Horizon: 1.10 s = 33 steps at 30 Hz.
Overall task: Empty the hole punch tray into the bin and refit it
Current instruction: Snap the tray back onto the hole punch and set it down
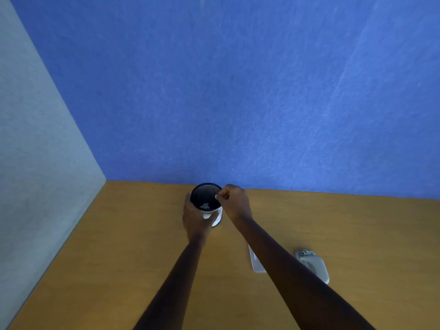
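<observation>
Left hand (195, 217) wraps round black mesh bin (206, 196) | right hand (234, 201) pinches something tiny over it | clear flat tray (256, 262), grey hole punch (313, 265) lie apart, near right | refit left

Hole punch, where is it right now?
The hole punch lies on the desk at lower right of the head view, just right of the right forearm, apart from the bin.

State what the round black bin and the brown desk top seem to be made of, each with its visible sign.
Round black bin: probably metal wire mesh with a matt finish; a fine grid shows on its inner wall.
Brown desk top: seemingly wood or wood-look laminate, smooth with a low sheen; no grain is clear.
</observation>
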Tool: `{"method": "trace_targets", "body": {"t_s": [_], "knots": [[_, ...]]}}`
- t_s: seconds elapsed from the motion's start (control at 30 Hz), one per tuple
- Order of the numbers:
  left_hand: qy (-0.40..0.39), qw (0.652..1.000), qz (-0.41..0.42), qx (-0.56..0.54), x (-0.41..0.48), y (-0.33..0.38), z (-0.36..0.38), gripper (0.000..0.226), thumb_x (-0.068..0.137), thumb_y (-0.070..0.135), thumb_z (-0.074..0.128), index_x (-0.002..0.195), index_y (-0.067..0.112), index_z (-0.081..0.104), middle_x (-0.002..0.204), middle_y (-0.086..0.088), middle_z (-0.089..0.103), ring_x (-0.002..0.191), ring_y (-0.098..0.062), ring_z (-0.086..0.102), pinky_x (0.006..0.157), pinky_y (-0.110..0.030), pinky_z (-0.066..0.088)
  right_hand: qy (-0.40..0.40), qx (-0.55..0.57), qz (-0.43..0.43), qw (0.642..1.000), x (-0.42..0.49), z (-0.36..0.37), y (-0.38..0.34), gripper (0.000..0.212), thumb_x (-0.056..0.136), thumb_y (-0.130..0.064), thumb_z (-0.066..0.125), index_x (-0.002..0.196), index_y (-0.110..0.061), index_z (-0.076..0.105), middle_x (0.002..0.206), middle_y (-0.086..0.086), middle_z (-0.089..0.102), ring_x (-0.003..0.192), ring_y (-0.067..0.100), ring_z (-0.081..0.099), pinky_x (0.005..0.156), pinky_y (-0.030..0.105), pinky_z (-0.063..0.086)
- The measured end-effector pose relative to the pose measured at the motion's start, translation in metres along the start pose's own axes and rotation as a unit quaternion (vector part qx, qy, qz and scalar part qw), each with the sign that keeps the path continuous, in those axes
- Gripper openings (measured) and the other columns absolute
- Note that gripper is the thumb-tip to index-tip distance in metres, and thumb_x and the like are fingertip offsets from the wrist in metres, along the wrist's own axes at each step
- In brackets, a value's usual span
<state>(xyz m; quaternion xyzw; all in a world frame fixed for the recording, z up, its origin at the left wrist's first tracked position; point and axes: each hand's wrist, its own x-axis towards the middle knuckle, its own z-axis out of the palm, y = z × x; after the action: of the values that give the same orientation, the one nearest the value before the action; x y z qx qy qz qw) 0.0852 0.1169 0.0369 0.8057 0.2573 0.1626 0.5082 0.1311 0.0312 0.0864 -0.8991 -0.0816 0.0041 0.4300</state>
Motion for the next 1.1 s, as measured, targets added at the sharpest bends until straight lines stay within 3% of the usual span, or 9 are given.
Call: {"method": "trace_targets", "body": {"t_s": [0.13, 0.2, 0.3, 0.4, 0.5, 0.6, 0.8, 1.0, 1.1], "knots": [[-0.006, 0.999, -0.041, -0.010, -0.008, -0.008, 0.001, 0.083, 0.073, 0.003, 0.071, 0.141, -0.006, 0.024, 0.149, -0.020, 0.033, 0.139, -0.031, 0.029, 0.114, -0.043, 0.028, 0.024, 0.015, 0.008, 1.000, -0.008, -0.012, 0.016, 0.016, 0.083, -0.003, 0.058, 0.093, 0.004, 0.068, 0.097, 0.020, 0.071, 0.090, 0.030, 0.065, 0.076, 0.033, 0.050], [-0.007, 0.997, -0.074, -0.014, -0.017, -0.010, 0.005, 0.076, 0.078, 0.000, 0.065, 0.140, -0.009, 0.023, 0.148, -0.022, 0.035, 0.141, -0.031, 0.026, 0.114, -0.039, 0.026, 0.038, 0.014, 0.018, 0.999, -0.016, -0.022, 0.032, 0.018, 0.083, 0.001, 0.055, 0.094, 0.004, 0.069, 0.098, 0.020, 0.072, 0.092, 0.029, 0.065, 0.078, 0.031, 0.050], [0.012, 0.992, -0.124, -0.021, -0.034, -0.008, 0.012, 0.072, 0.082, 0.000, 0.059, 0.142, -0.007, 0.020, 0.142, -0.027, 0.039, 0.135, -0.038, 0.033, 0.109, -0.045, 0.032, 0.049, -0.007, 0.044, 0.998, -0.029, -0.034, 0.058, 0.019, 0.085, 0.001, 0.055, 0.096, 0.004, 0.069, 0.100, 0.019, 0.072, 0.093, 0.028, 0.066, 0.076, 0.026, 0.048], [-0.005, 0.992, -0.125, 0.029, -0.055, -0.004, 0.025, 0.051, 0.086, 0.004, 0.054, 0.133, -0.005, 0.037, 0.133, -0.027, 0.047, 0.124, -0.039, 0.043, 0.100, -0.043, 0.038, 0.048, -0.030, 0.084, 0.995, -0.045, -0.048, 0.084, 0.021, 0.086, 0.000, 0.052, 0.099, 0.002, 0.068, 0.103, 0.019, 0.071, 0.095, 0.028, 0.066, 0.083, 0.032, 0.051], [-0.064, 0.990, -0.109, 0.060, -0.072, 0.000, 0.038, 0.027, 0.090, 0.010, 0.049, 0.111, -0.004, 0.058, 0.117, -0.024, 0.060, 0.108, -0.035, 0.056, 0.088, -0.039, 0.047, 0.054, -0.084, 0.103, 0.990, -0.062, -0.061, 0.106, 0.023, 0.088, 0.000, 0.049, 0.102, 0.000, 0.067, 0.106, 0.018, 0.069, 0.096, 0.028, 0.064, 0.082, 0.032, 0.051], [-0.129, 0.980, -0.094, 0.117, -0.086, 0.004, 0.051, 0.029, 0.092, 0.020, 0.047, 0.100, -0.005, 0.060, 0.108, -0.022, 0.064, 0.100, -0.033, 0.060, 0.080, -0.038, 0.049, 0.059, -0.155, 0.122, 0.979, -0.080, -0.075, 0.126, 0.025, 0.088, -0.002, 0.049, 0.106, -0.004, 0.066, 0.113, 0.015, 0.065, 0.105, 0.029, 0.058, 0.090, 0.037, 0.048], [-0.171, 0.957, -0.105, 0.208, -0.104, 0.009, 0.072, 0.033, 0.090, 0.024, 0.050, 0.112, 0.000, 0.053, 0.117, -0.016, 0.060, 0.106, -0.030, 0.059, 0.083, -0.037, 0.049, 0.086, -0.223, 0.195, 0.951, -0.108, -0.097, 0.152, 0.033, 0.090, -0.019, 0.051, 0.123, -0.014, 0.054, 0.132, 0.010, 0.048, 0.123, 0.028, 0.043, 0.098, 0.043, 0.040], [-0.158, 0.951, -0.097, 0.247, -0.112, 0.011, 0.079, 0.029, 0.092, 0.021, 0.049, 0.113, 0.001, 0.052, 0.120, -0.015, 0.059, 0.107, -0.029, 0.060, 0.083, -0.036, 0.048, 0.096, -0.120, 0.252, 0.955, -0.122, -0.112, 0.168, 0.038, 0.091, -0.026, 0.052, 0.124, -0.007, 0.050, 0.126, 0.018, 0.053, 0.115, 0.033, 0.051, 0.095, 0.044, 0.046], [-0.146, 0.955, -0.106, 0.234, -0.115, 0.013, 0.081, 0.025, 0.093, 0.012, 0.044, 0.111, -0.001, 0.054, 0.118, -0.017, 0.061, 0.106, -0.031, 0.060, 0.082, -0.038, 0.049, 0.097, -0.039, 0.264, 0.959, -0.128, -0.118, 0.171, 0.034, 0.090, -0.021, 0.054, 0.116, 0.000, 0.057, 0.114, 0.021, 0.064, 0.097, 0.032, 0.061, 0.077, 0.037, 0.052]]}}
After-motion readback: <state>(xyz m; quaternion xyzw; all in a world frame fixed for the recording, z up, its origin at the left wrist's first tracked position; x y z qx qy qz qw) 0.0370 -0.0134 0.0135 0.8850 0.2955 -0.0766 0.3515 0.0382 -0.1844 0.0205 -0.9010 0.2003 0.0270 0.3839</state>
